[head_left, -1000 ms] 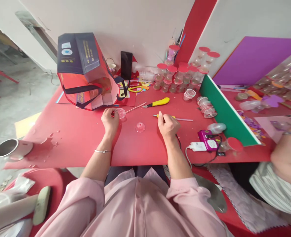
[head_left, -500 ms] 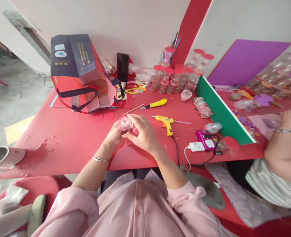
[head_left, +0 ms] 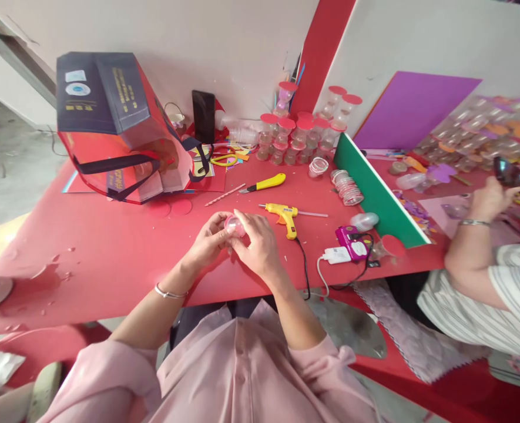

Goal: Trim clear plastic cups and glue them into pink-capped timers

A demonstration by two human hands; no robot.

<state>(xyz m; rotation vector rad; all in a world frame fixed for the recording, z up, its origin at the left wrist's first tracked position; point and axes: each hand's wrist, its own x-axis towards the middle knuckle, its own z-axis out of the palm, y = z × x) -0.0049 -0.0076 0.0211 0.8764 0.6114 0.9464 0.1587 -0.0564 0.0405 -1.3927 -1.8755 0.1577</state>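
Between my two hands is a small clear plastic cup piece [head_left: 235, 225] with a pinkish tint, partly covered by fingers. My left hand [head_left: 210, 239] curls round its left side, thumb across the front. My right hand [head_left: 258, 243] grips the right side with fingers bent over the top. Just right of my hands lies a yellow hot glue gun [head_left: 286, 216] with a glue stick in its back. Beyond them a yellow utility knife [head_left: 265, 183] and a pink patterned straw [head_left: 225, 194] lie on the red table [head_left: 127, 252].
A red and navy bag [head_left: 105, 117] stands at the back left. Hourglass-shaped cup pieces with red discs [head_left: 304, 126] crowd the back. A green divider [head_left: 376, 188] runs along the right, near a purple power adapter [head_left: 352, 242]. Beyond it a co-worker's hand [head_left: 489, 202] holds something dark.
The view has shifted, so the table things sit farther left. My hands have turned the clear cup piece, and both now close around it from the sides.
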